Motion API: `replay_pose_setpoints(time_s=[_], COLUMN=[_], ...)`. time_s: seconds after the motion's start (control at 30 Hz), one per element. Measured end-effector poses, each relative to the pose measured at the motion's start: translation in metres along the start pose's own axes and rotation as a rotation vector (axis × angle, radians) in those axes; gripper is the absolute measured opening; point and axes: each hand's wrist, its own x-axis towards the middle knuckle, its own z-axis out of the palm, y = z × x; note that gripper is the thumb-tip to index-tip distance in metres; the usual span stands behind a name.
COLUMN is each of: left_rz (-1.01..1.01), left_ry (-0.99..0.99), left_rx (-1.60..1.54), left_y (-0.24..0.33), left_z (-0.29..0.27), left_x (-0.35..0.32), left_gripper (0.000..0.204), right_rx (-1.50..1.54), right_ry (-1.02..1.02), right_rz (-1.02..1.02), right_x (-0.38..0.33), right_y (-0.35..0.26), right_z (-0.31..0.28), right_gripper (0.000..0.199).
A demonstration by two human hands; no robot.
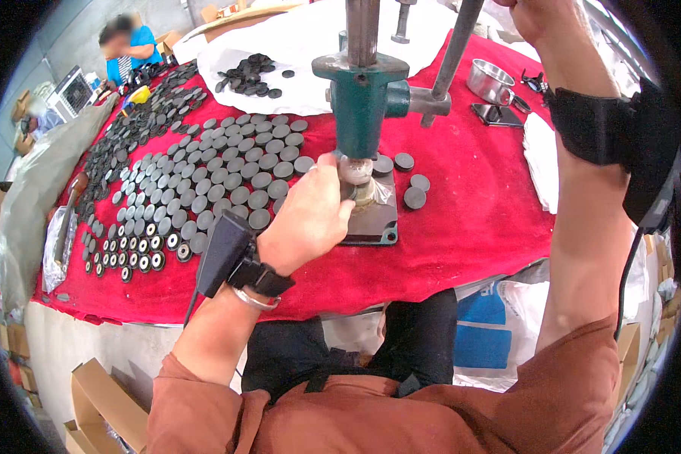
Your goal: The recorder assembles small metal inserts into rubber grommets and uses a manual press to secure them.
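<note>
Our left hand: fingers curled beside pale press tip, pinch hidden, we cannot tell | green press: upright on red-covered counter, tip just right of our nearer left hand | right hand: high, right of lever, cropped, grip unclear

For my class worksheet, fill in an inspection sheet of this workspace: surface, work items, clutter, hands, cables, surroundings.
Surface: red cloth over the table.
Work items: green press with a metal lever; many dark round discs to its left, a few at its right.
Clutter: metal pot and a dark, flat, phone-like device at the right.
Left hand: at the press base; what it holds is unclear.
Right hand: cut off by the top edge, near the lever; grip not visible.
Cables: black cable by the right arm.
Surroundings: another person in blue, far left; cardboard box, lower left.
</note>
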Motion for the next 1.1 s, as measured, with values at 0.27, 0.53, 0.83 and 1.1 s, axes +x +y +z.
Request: replay_pose_setpoints(time_s=[0.27, 0.53, 0.83, 1.1], left_rz=[-0.256, -0.174, -0.315, -0.282], left_ry=[-0.008, 0.229, 0.003, -0.102], left_rx=[-0.066, -0.091, 0.522, 0.592], left_y=[0.008, -0.007, -0.021, -0.033], left_z=[0.015, -0.008, -0.041, -0.032], left_x=[0.018, -0.026, -0.066, -0.043], left_gripper=[0.058, 0.067, 0.036, 0.038], right_rx=[0.006, -0.271, 0.051, -0.175], right_ry=[-0.034, 0.190, -0.142, -0.163], right_rz=[-0.126, -0.279, -0.383, -0.566], right_x=[-0.022, -0.149, -0.223, -0.141], right_y=[0.000, 0.003, 0.049, 0.014], right_z=[-0.010, -0.035, -0.043, -0.052], right_gripper=[0.018, 0.007, 0.042, 0.032])
